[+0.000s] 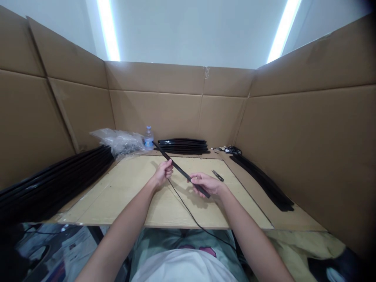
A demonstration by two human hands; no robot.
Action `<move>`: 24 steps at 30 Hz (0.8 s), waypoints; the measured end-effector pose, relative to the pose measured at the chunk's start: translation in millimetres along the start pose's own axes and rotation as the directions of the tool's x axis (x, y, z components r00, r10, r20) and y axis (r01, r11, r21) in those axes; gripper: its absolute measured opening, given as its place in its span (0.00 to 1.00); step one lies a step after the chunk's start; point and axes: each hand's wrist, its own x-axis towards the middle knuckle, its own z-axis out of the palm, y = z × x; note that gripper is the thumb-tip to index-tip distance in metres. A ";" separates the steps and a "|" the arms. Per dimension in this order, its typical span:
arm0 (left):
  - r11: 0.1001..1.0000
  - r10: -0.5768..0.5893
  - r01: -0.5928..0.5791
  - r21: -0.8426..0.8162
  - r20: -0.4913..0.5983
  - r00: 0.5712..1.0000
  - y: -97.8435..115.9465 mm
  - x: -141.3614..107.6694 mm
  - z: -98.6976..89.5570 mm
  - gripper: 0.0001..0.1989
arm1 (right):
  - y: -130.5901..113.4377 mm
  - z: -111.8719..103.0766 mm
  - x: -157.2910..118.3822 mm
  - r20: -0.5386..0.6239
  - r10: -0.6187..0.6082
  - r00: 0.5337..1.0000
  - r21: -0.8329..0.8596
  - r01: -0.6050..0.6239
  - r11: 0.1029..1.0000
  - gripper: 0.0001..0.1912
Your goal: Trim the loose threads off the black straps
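A long black strip (181, 171) slants above the pale board (117, 192), its far end up and to the left. My left hand (164, 171) is closed near the strip's upper part. Further down, my right hand (205, 184) grips the strip near its lower right end, thumb on top. From below my left hand a thin black cord (188, 210) runs over the board's front edge towards my lap. Small black snips (217, 175) lie on the board, right of my right hand.
Black strips are piled at the left (58, 184), the back (183, 146) and the right (261, 182). A water bottle (149, 139) stands beside clear plastic bags (120, 141). Cardboard walls (176, 80) enclose three sides. Small black cords (231, 150) lie at the back right.
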 end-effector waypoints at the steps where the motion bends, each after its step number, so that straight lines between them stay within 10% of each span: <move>1: 1.000 0.000 0.000 -0.011 0.001 1.000 0.8 0.3 -2.1 0.24 | -0.8 -1.0 -0.4 -0.033 -0.018 0.999 -0.023 0.017 1.000 0.18; 24: 0.989 0.091 -0.064 0.136 -0.200 0.976 -9.1 9.7 -16.3 0.22 | 14.9 -7.2 21.6 -0.265 -0.181 0.947 -0.060 0.171 0.983 0.18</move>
